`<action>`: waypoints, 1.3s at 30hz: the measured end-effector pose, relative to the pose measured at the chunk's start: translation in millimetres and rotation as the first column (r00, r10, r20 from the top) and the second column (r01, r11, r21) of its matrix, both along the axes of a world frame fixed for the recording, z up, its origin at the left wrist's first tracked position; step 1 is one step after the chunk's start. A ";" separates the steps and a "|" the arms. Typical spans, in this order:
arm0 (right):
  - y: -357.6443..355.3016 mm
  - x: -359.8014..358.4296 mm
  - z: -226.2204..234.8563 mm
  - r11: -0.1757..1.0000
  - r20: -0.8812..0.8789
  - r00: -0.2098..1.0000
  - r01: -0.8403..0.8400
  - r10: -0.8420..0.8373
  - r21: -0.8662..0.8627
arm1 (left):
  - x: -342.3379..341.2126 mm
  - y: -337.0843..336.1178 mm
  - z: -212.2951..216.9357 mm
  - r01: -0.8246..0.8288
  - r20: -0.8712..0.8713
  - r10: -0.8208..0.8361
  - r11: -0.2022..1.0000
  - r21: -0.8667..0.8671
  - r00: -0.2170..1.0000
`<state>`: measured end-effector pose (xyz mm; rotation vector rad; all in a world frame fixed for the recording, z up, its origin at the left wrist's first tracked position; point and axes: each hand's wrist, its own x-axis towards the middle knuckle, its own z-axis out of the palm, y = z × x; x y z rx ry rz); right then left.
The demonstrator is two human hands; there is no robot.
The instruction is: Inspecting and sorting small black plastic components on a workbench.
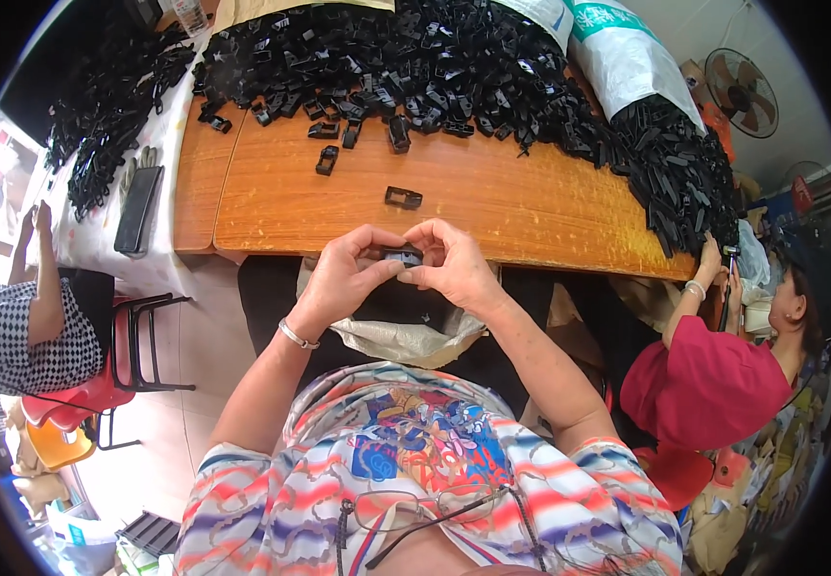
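Observation:
Just off the near edge of the table, my left hand (350, 273) and my right hand (454, 271) meet around a small black plastic part (402, 256). Thumbs and fingertips of both hands pinch it from either side, so they partly cover it. Below them, at my lap, a whitish woven sack (406, 348) hangs with its mouth open and looks dark inside. A single black rectangular plastic frame (403, 198) lies on the wooden table (291, 206) beyond my hands. Farther off spreads a big heap of similar black parts (387, 72).
Long black pieces (670, 182) spill from a white sack (631, 62) at the right. There a co-worker in a red top (713, 379) handles something slim. Another person in a checked top (27, 331) sits left, near a cloth-covered table with a black case (139, 209). A fan (742, 93) stands far right.

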<state>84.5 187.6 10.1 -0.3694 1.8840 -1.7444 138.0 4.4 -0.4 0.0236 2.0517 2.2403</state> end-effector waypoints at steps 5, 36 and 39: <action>-2.0 7.4 -6.4 0.998 -0.059 0.997 0.054 -0.055 -0.008 | 7.1 4.0 -3.7 -0.060 -0.061 0.057 0.996 -0.061 0.997; 1.8 -161.0 -13.1 0.664 -0.815 0.567 0.565 0.118 0.490 | -73.1 1.5 -19.1 -0.402 -0.525 -0.022 0.616 -0.677 0.851; 9.9 -144.8 -14.2 0.842 -0.766 0.642 0.399 0.026 0.363 | -73.0 2.0 -16.1 -0.399 -0.519 -0.016 0.619 -0.677 0.854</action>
